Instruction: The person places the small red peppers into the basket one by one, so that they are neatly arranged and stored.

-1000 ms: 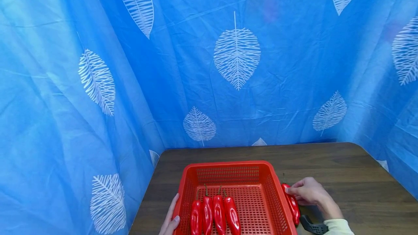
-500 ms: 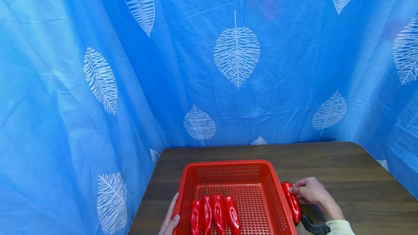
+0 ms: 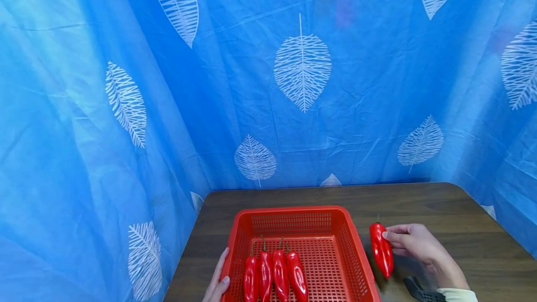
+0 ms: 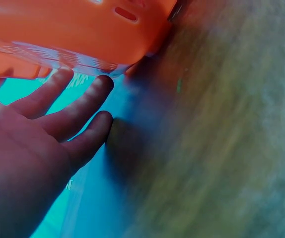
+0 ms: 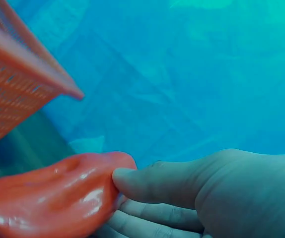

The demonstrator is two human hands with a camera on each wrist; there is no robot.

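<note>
A glossy red chili pepper (image 3: 382, 250) with a green stem is pinched in my right hand (image 3: 419, 243), to the right of the basket. In the right wrist view the thumb lies on top of the pepper (image 5: 58, 198), other fingers underneath. The red plastic basket (image 3: 341, 213) has perforated walls and a mesh floor. Several more red peppers (image 3: 280, 274) lie side by side in its left half, stems pointing away. Against the basket's left side rests my left hand (image 3: 216, 281); in the left wrist view its fingers (image 4: 78, 116) are extended and spread by the outer wall.
A dark wood-grain table (image 3: 423, 204) carries the basket. Blue curtains (image 3: 361, 106) with white leaf prints hang behind the table and along both sides. A black strap (image 3: 421, 290) shows at my right wrist, beside a pale sleeve (image 3: 457, 295).
My right hand has taken the pepper from beside the basket's right wall and moved it right and slightly away, leaving a gap to the wall. The left hand stays at the basket.
</note>
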